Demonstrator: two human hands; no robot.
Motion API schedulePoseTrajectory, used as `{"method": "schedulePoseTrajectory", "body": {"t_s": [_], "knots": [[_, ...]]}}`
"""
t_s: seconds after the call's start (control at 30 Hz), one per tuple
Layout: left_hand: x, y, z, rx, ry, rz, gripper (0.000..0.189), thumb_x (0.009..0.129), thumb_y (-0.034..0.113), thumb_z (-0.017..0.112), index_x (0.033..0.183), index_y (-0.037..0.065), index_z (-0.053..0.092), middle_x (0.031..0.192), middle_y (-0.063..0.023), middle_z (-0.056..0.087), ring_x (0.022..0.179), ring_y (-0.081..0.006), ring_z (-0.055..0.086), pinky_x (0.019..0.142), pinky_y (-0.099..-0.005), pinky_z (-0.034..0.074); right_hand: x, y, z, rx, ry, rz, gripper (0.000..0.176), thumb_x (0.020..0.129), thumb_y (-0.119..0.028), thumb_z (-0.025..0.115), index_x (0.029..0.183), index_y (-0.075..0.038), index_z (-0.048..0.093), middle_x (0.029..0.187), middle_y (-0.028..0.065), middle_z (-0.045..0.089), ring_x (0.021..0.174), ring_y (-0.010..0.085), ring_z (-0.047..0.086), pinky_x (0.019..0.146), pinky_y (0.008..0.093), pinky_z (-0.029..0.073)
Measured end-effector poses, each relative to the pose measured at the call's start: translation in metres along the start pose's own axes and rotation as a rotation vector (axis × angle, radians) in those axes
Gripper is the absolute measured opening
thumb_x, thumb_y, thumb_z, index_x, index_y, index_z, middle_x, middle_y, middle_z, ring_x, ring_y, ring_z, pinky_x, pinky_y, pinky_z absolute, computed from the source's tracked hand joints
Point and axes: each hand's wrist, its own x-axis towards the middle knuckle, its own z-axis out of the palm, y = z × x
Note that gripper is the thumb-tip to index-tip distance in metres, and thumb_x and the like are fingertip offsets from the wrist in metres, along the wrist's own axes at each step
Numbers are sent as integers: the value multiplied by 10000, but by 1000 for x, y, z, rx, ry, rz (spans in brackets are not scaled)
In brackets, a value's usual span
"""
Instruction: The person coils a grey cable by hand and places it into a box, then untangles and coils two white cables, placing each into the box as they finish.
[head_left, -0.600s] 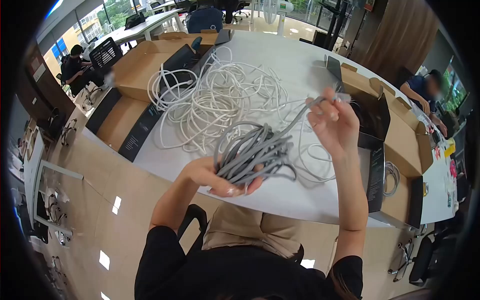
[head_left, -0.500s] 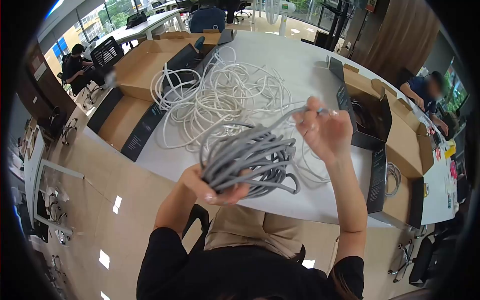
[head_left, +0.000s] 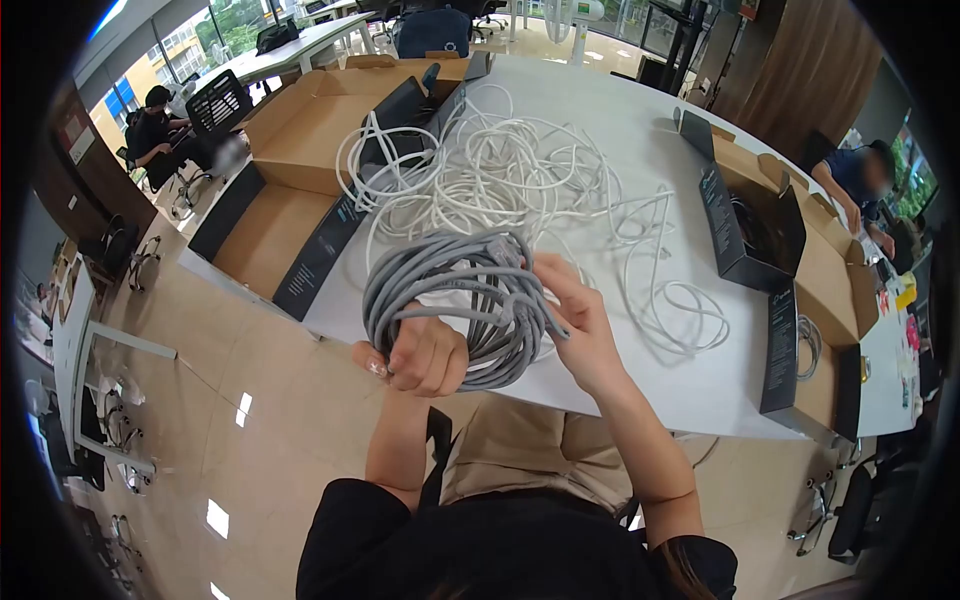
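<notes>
Above the white table (head_left: 620, 100), I see a grey cable coil (head_left: 510, 345) between hands: left hand (head_left: 425, 355) fisted near-left, right hand (head_left: 580, 330) pinching its right edge.

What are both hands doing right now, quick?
Left hand: closed, holding the grey cable coil.
Right hand: against the coil's right side; whether it's closed on the cable can't be told.

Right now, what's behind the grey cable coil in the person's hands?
Behind the grey cable coil, a tangled pile of white cables shows on the white table. Whatever lies directly behind the coil's strands and the right hand is covered and unseen.
</notes>
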Motion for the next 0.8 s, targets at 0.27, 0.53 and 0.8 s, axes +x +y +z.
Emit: {"method": "schedulePoseTrajectory", "body": {"t_s": [0.27,0.53,0.8], "knots": [[-36,-14,17,337,295,30,182,706,238,513,733,59,502,396,16,470,372,-132,477,513,-243,361,-25,7,58,575,327,133,835,866,-662,207,1310,36,320,1203,156,509,946,225,561,839,344,441],[-77,-46,22,728,784,-103,717,658,333,600,1297,73,406,1042,-139,558,948,-215,478,839,-346,347,-19,1,47,586,391,72,404,928,-320,451,1117,35,499,852,119,610,554,124,538,450,221,423],[-31,-11,67,1542,983,-167,1075,458,321,885,1324,24,322,1199,-150,498,1095,-220,514,846,-290,447,-10,-13,56,173,352,16,168,837,-130,624,936,7,626,655,1,569,529,31,472,446,175,340]]}}
